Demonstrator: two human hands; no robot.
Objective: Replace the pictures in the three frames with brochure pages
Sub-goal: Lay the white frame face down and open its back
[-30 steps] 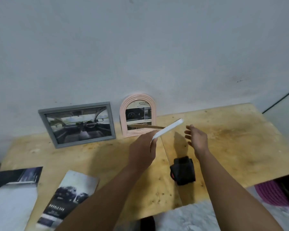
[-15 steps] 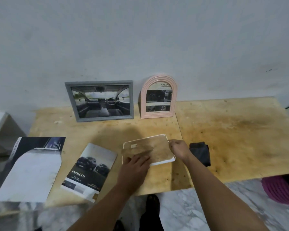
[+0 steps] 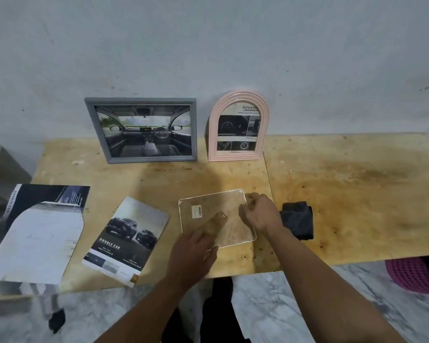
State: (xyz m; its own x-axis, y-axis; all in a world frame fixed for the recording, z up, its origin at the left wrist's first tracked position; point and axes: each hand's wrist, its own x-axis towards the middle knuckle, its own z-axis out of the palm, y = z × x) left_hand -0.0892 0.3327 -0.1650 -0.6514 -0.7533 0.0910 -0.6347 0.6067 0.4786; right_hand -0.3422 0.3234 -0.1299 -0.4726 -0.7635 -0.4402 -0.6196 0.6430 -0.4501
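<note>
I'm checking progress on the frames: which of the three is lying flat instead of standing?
The white-edged frame, face down under both hands; the grey frame and pink arched frame stand against the wall.

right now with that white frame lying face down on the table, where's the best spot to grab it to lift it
Probably the near right corner of the white frame, coming from the table's front edge. The frame lies flat, so fingers need a bare rim to hook under, and that corner looks free. The left hand covers the near left rim, the right hand is at the right rim, and the black cloth lies just beyond.
</note>
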